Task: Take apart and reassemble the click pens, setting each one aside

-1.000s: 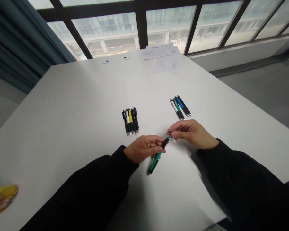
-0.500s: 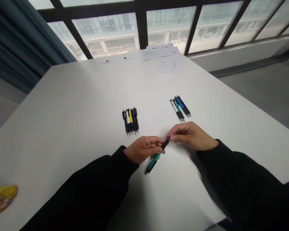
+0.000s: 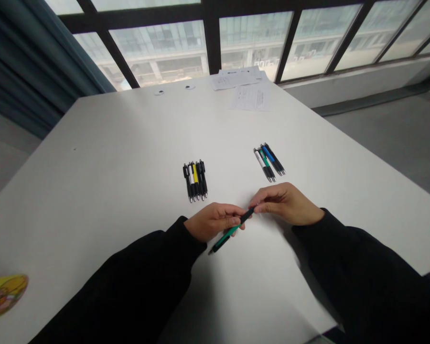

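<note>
A green-and-black pen (image 3: pixel 229 234) slants between my two hands over the table. My left hand (image 3: pixel 215 221) is closed around its middle, with the thumb on top. Its clip end points down and left, towards me. At the upper end, my right hand (image 3: pixel 277 203) pinches the pen's tip between thumb and fingers; the very tip is mostly covered by them. Beyond my left hand lies a row of several pens (image 3: pixel 195 180), mostly black, one white and one yellow. A second group of pens (image 3: pixel 269 162), white, green, blue and black, lies beyond my right hand.
The white table (image 3: pixel 129 138) runs up to the window. Papers (image 3: pixel 249 91) lie at its far edge, near two small white oval pieces (image 3: pixel 159 92) with dark spots. A colourful yellow rounded item (image 3: pixel 5 294) is at the near left. A blue curtain (image 3: pixel 39 57) hangs at the left.
The pen has tilted flatter, its clip end swinging left and slightly up. My right fingers stay at its tip and have shifted only a little. Both pen groups lie as before.
</note>
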